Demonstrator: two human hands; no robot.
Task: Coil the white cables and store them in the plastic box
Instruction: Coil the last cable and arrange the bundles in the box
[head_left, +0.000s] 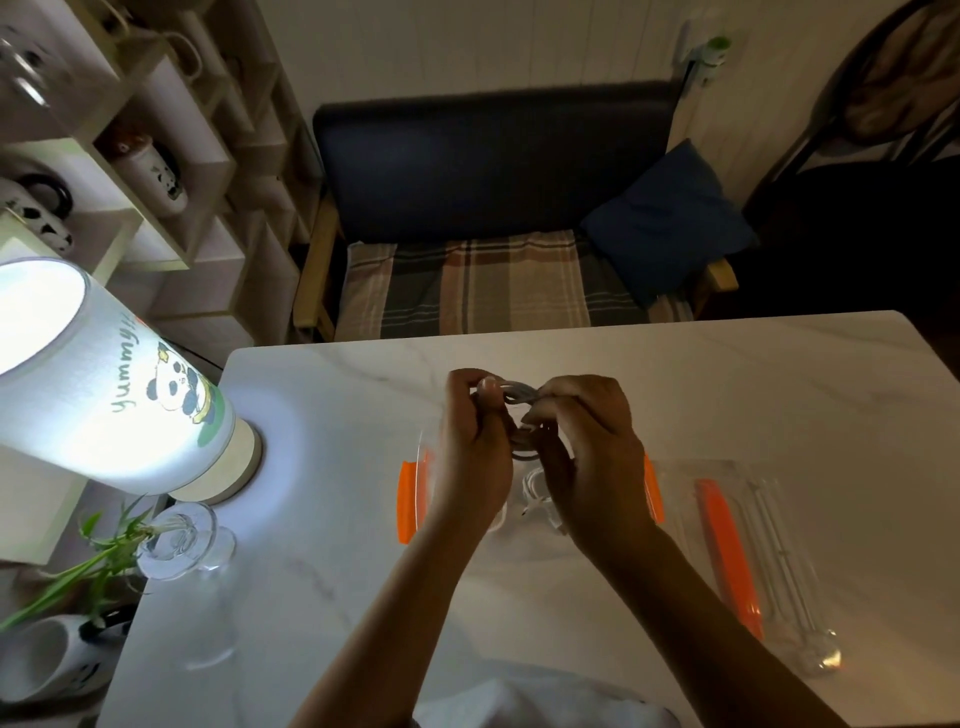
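A white cable is bunched into loops between both hands, held above the table. My left hand pinches the loops at the left side, thumb on top. My right hand grips the same bundle from the right, fingers curled around it. Below the hands sits the clear plastic box with orange side latches, mostly hidden by my wrists. Another white cable lies inside the box. The box's clear lid with an orange latch rests on the table to the right.
A lit lamp with a panda print stands at the table's left corner. A clear glass vase with a green plant sits in front of it. Beyond the white table are a dark bench and a blue cushion.
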